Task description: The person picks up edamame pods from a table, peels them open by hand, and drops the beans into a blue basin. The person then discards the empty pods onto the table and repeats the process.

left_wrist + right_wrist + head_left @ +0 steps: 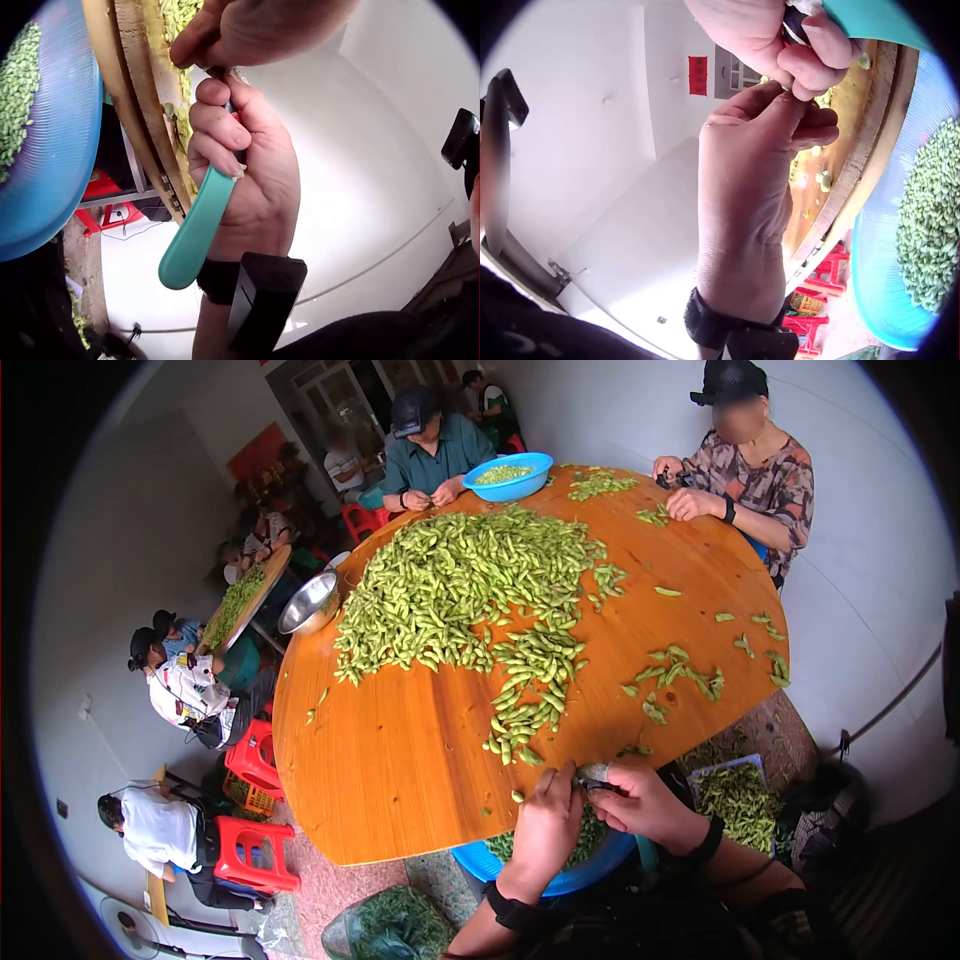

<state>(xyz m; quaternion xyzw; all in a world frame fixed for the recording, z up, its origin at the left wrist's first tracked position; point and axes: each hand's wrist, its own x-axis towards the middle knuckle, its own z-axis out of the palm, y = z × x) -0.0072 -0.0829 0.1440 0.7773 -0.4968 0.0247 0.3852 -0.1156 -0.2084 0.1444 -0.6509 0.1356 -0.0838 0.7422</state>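
Note:
My right hand (650,805) grips a tool by its teal handle (196,232); the tool's dark front part (597,786) points toward my left hand (548,825). The left wrist view shows this tool-holding hand (244,150), fingers curled round the grip. In the right wrist view the other hand (746,180) pinches thumb and fingers together against the tool hand's fingertips. What it pinches, seemingly a pod, is nearly hidden. Both hands are above a blue basin (470,854) of shelled beans (930,217), at the table's near edge. Green pods (525,705) form a strip just beyond.
A large pod heap (460,580) covers the wooden table's (390,760) middle; a steel bowl (310,603) stands left. Two people sit across, near another blue basin (530,482). A pod crate (738,805) is at right, a green bag (395,925) below, red stools (255,855) left.

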